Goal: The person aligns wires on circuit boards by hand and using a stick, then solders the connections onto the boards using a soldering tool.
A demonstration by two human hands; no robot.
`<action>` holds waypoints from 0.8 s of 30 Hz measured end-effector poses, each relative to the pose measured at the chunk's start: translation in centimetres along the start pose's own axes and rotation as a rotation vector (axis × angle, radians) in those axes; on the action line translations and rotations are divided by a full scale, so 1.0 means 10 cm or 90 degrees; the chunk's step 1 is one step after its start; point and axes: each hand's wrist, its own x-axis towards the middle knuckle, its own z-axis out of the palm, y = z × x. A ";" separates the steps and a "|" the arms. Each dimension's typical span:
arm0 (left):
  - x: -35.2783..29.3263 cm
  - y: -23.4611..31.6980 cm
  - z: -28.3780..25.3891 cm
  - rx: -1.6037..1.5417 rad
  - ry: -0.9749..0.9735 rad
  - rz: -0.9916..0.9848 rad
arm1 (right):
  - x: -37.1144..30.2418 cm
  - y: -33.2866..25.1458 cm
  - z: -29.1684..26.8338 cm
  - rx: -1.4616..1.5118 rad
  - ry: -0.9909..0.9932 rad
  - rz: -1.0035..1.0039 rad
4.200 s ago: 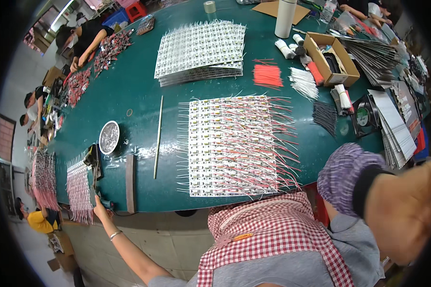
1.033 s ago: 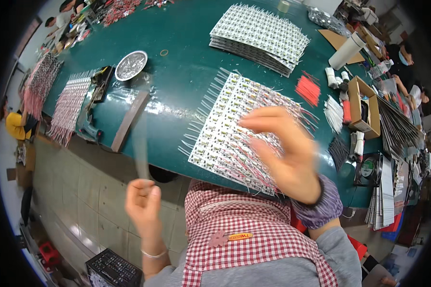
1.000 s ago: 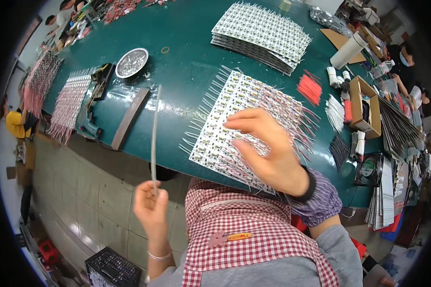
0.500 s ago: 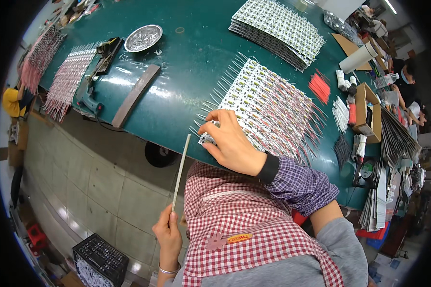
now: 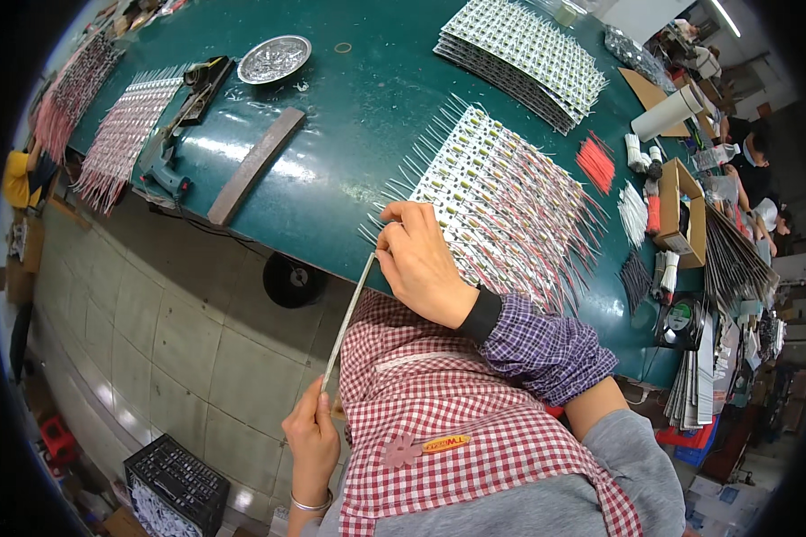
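Well, left hand (image 5: 312, 436) grips rod (image 5: 347, 320); right hand (image 5: 424, 264) overlaps panel (image 5: 503, 199).

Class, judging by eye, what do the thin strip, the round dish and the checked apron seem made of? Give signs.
Thin strip: possibly plastic or wood; pale, straight, fairly dull, so left open.
Round dish: probably metal; silvery, shiny rim, though plastic is possible.
Checked apron: apparently woven cloth, matt, with soft folds.

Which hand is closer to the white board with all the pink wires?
Right. The right hand is at the near left corner of the white board; the left hand is farther away, off the table, holding a thin pale stick.
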 end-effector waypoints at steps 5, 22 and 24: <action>0.07 0.09 -0.03 0.048 -0.049 0.003 | -0.09 0.02 -0.10 0.054 0.041 -0.002; 0.66 0.55 0.22 0.121 -0.089 0.122 | -0.47 0.28 -0.54 0.074 0.058 0.133; 0.72 0.62 0.28 0.098 -0.102 0.071 | -0.47 0.29 -0.55 0.085 0.062 0.142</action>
